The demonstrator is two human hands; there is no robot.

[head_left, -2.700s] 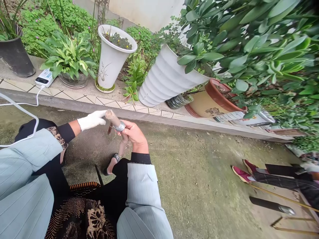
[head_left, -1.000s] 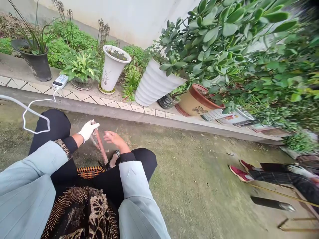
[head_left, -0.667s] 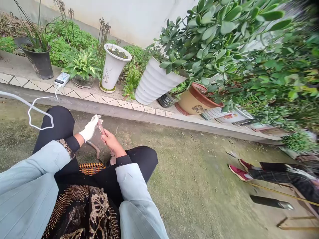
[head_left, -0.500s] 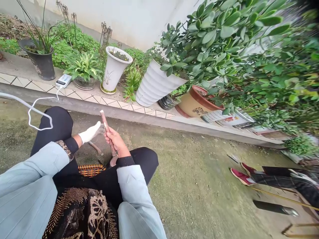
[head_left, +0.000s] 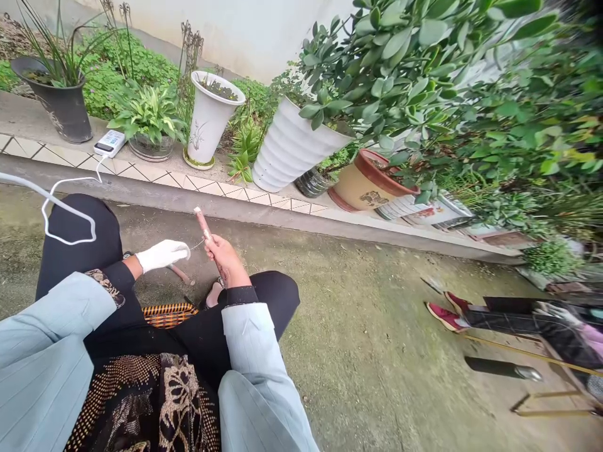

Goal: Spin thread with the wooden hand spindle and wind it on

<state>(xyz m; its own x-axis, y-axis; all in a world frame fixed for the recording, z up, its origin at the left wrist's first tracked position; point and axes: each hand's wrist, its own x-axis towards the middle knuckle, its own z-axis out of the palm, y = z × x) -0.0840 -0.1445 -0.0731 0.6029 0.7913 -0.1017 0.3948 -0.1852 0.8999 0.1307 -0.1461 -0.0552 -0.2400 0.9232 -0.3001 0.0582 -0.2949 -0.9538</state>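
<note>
My right hand (head_left: 225, 256), bare, is wrapped round a brownish-pink stick (head_left: 202, 223) with a pale tip, tilted upward to the left. My left hand (head_left: 164, 255), in a white glove, is beside it with its fingers closed. A thin pale strand (head_left: 196, 245) runs from my left fingertips to the stick near my right thumb; I cannot make out whether it is string or a peeled strip. On the ground below my left hand lies another brownish stick (head_left: 179, 274), partly hidden. Between my legs shows an orange-and-black woven thing (head_left: 168, 315).
A tiled ledge (head_left: 164, 177) runs across in front, bearing several potted plants, among them a white ribbed pot (head_left: 294, 147). A white device (head_left: 110, 144) on it trails a white cable (head_left: 68, 241). At right are another person's red shoes (head_left: 445, 316) and a dark bottle (head_left: 499, 368).
My left hand has drawn away to the left from the stick, and the thin strand now spans the gap. My right hand has moved slightly right with the stick. The view has shifted a little.
</note>
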